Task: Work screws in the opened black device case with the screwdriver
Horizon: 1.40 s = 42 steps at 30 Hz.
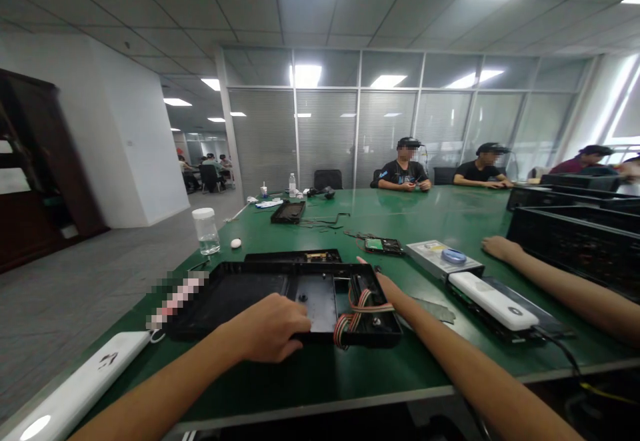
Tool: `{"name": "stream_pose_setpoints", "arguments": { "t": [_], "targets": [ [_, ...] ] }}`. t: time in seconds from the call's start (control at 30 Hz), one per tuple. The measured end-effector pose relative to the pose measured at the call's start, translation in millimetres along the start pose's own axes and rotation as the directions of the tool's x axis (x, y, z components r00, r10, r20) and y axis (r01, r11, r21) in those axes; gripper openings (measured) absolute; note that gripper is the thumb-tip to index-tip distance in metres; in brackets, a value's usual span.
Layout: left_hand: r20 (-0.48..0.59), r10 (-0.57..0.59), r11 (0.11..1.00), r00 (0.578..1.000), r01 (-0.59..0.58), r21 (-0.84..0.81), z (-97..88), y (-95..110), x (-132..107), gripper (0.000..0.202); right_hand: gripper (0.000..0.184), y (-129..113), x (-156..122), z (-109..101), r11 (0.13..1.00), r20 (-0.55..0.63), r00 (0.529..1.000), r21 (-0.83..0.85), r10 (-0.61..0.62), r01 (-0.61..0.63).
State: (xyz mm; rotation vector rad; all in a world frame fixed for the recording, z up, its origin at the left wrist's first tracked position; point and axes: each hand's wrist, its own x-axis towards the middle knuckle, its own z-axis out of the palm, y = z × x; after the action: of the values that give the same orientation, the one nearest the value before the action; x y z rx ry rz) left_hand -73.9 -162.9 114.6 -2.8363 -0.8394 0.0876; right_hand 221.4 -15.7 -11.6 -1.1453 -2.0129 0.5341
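Note:
A shallow black plastic casing lies at the table's near edge, with a grey metal plate and striped ribbon cables in its right part. My left hand is closed over the casing's front wall, curled fingers inside and thumb outside. At the back right corner, my right hand grips the casing's edge. One of its fingers shows above the rim; the others are mostly hidden. Just behind lies another black part. A small green circuit board in a dark frame sits farther back.
A co-worker's hand rests right, near black computer cases. A metal drive box and white power bank lie before it. Left are a clear jar and white device. People sit across the green table.

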Motion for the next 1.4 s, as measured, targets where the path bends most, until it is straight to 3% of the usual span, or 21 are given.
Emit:
{"name": "stream_pose_setpoints", "arguments": {
  "t": [0.07,0.13,0.2,0.3,0.43,0.5,0.6,0.73,0.87,1.03,1.4],
  "targets": [
    [0.037,-0.005,1.0,0.999,0.006,-0.025,10.7,8.0,-6.3,0.01,0.037,18.3,-1.9,-19.6,0.967,0.014,0.999,-0.251,0.035,-0.031],
    [0.073,-0.016,0.999,0.997,0.019,-0.046,23.4,11.8,-8.7,0.011,0.03,36.5,-0.4,-38.7,0.869,0.014,0.992,-0.485,0.122,-0.1],
    [0.101,-0.047,0.997,0.994,0.053,-0.059,36.1,11.3,-7.6,0.012,0.023,50.3,2.4,-51.2,0.795,0.002,0.981,-0.586,0.195,-0.157],
    [0.156,-0.151,0.984,0.976,0.164,-0.069,48.1,1.9,0.4,0.018,0.024,53.9,4.8,-50.0,0.856,-0.025,0.979,-0.481,0.2,-0.187],
    [0.273,-0.209,0.942,0.939,0.268,-0.201,46.1,-29.5,26.1,0.041,0.038,30.2,5.1,-20.9,0.946,0.025,0.989,-0.296,0.148,-0.134],
    [0.186,-0.183,0.936,0.965,0.229,-0.268,45.9,-50.8,45.4,0.041,0.038,16.3,5.2,-7.3,0.936,0.062,0.993,-0.344,0.098,-0.07],
    [-0.101,-0.243,0.954,0.965,0.218,-0.208,59.4,-80.2,74.8,0.038,0.031,3.8,5.0,-1.1,0.848,0.119,0.99,-0.529,0.076,-0.002],
    [-0.105,-0.255,0.942,0.961,0.222,-0.251,93.8,-98.9,96.4,0.042,0.031,4.0,2.7,-16.6,0.705,0.118,0.968,-0.706,0.219,-0.073],
    [-0.205,-0.228,0.94,0.952,0.16,-0.301,111.6,-97.3,94.1,0.043,0.033,9.7,-0.1,-33.9,0.625,0.079,0.925,-0.758,0.372,-0.186],
    [-0.293,-0.071,0.982,0.953,0.016,-0.186,108.9,-94.1,88.0,0.021,0.035,9.6,-0.4,-37.3,0.639,0.043,0.935,-0.741,0.353,-0.207],
    [-0.245,0.053,0.985,0.968,-0.01,0.171,112.3,-95.5,102.1,0.013,0.032,20.6,0.4,-33.4,0.736,0.029,0.962,-0.651,0.27,-0.187]
  ]
}}
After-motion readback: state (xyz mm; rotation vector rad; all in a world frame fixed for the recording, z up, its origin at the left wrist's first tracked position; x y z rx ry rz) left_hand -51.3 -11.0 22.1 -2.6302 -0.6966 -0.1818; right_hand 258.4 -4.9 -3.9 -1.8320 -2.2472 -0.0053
